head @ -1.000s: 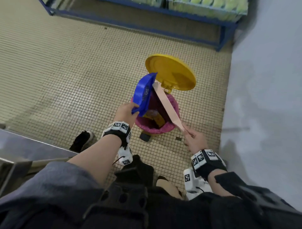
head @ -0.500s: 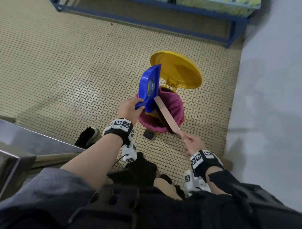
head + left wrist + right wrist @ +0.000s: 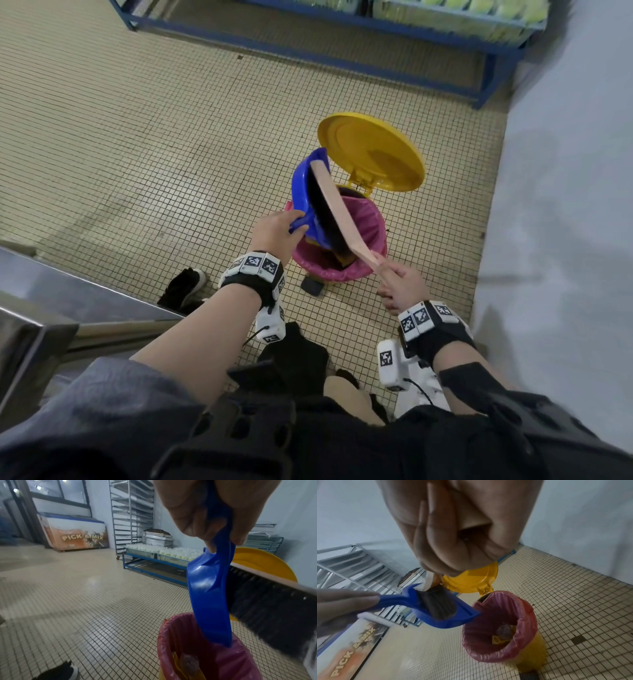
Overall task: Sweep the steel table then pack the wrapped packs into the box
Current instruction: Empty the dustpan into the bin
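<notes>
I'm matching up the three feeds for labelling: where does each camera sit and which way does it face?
Head: worn on the head, looking down at the bin; both forearms, left hand and right hand show.
Left wrist: along the left hand, past the blue dustpan toward the far racks; its fingers show.
Right wrist: along the right hand holding the brush, down into the bin; the left hand's fingers also show.
Shared: all show dustpan, brush, yellow lid and pink liner.

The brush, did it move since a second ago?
Yes. The brush has slid into the tilted blue dustpan, its tip now nearer the yellow bin lid's left edge; earlier it crossed over the pink bin liner beside the pan.
</notes>
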The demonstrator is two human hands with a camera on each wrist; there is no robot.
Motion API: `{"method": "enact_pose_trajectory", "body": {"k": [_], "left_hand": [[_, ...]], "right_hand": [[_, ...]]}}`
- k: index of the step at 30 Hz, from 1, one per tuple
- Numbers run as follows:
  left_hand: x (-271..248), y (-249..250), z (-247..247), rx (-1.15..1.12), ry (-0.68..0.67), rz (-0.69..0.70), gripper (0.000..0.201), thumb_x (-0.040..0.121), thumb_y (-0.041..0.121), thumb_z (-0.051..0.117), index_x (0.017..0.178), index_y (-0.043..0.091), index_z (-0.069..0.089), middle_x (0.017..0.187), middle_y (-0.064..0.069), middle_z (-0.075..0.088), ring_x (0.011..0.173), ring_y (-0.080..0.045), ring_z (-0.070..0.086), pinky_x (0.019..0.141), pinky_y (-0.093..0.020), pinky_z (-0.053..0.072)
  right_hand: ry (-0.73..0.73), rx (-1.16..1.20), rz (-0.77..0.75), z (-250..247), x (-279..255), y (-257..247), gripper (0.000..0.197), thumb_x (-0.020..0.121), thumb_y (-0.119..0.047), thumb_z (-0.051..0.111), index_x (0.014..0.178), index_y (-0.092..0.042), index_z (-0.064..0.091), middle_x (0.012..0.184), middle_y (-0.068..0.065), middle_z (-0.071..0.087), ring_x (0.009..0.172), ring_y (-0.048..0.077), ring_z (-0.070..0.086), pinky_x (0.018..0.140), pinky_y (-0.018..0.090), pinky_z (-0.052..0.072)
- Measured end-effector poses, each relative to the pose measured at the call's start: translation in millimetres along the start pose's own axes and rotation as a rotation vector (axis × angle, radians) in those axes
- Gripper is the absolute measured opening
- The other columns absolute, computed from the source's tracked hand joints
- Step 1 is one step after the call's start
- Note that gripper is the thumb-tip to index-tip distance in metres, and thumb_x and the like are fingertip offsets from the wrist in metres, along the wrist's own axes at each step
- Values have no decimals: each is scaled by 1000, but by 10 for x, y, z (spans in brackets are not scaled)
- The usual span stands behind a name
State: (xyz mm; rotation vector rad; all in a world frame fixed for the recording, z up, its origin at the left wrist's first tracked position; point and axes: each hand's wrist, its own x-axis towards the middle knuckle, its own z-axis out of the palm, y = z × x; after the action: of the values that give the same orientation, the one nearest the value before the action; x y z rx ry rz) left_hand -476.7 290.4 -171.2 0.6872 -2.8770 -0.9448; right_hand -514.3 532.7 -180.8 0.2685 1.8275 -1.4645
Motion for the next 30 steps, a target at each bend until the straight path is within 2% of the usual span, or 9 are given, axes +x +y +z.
{"method": "enact_pose_trajectory", "body": {"k": [2,7,10,12,14,20,24,27,30], "left_hand": [[-9,4,-12,30,-5,11,34,90,26,61,121,12,63,102,-9,69,91,-22,62,86,-31,49],[-138,-118,-14,14,-2,-48,33,91,26,59,119,10,64,101,-10,68,91,-21,61,83,-27,47],[-199,-161,-42,7,25,-86,33,91,25,59,120,10,63,101,-10,68,90,-23,61,86,-35,50],[-213,-174,-71,28,26,-94,33,91,26,59,120,12,63,99,-9,67,89,-23,61,85,-36,50],[-225,-167,-92,39,0,-71,31,91,26,59,118,12,64,98,-9,66,88,-23,61,83,-35,51],[-282,-185,-68,39,-14,-55,35,91,30,59,124,16,61,101,-6,66,91,-19,59,83,-29,47],[-288,-164,-85,27,-8,-32,36,91,30,59,124,15,61,102,-4,66,91,-17,59,84,-24,44],[-295,-136,-81,1,-2,-25,36,91,30,60,123,14,61,102,-5,67,91,-18,59,86,-29,49],[-288,-78,-76,-9,-11,-28,37,91,30,59,125,14,60,101,-6,66,91,-18,59,85,-28,47]], "right_hand": [[-46,-10,49,62,-91,62,26,98,-31,53,122,-35,65,54,-1,38,36,8,31,30,16,26],[-69,-15,113,83,-267,257,23,97,-29,56,118,-33,66,55,-2,40,36,6,33,32,15,28],[-7,-59,141,21,-263,392,23,97,-24,56,116,-27,68,57,-5,51,37,5,36,32,16,28],[39,-130,150,-30,-234,483,26,96,-23,56,119,-25,68,66,1,57,43,8,40,34,17,30],[68,-214,125,-54,-215,528,27,97,-24,55,120,-24,67,70,1,59,47,10,42,37,21,32],[234,-425,-12,-59,4,429,30,96,-31,56,122,-22,68,55,-2,50,46,14,39,45,26,32],[259,-275,-77,-103,-45,289,30,97,-34,54,125,-30,64,55,-4,48,42,10,38,37,21,32],[187,-132,-109,-7,-153,127,33,96,-38,54,129,-37,58,54,-4,46,41,9,37,35,20,32],[95,-98,-111,173,-188,106,32,98,-34,52,130,-36,58,54,-3,45,39,8,36,34,19,31]]}}
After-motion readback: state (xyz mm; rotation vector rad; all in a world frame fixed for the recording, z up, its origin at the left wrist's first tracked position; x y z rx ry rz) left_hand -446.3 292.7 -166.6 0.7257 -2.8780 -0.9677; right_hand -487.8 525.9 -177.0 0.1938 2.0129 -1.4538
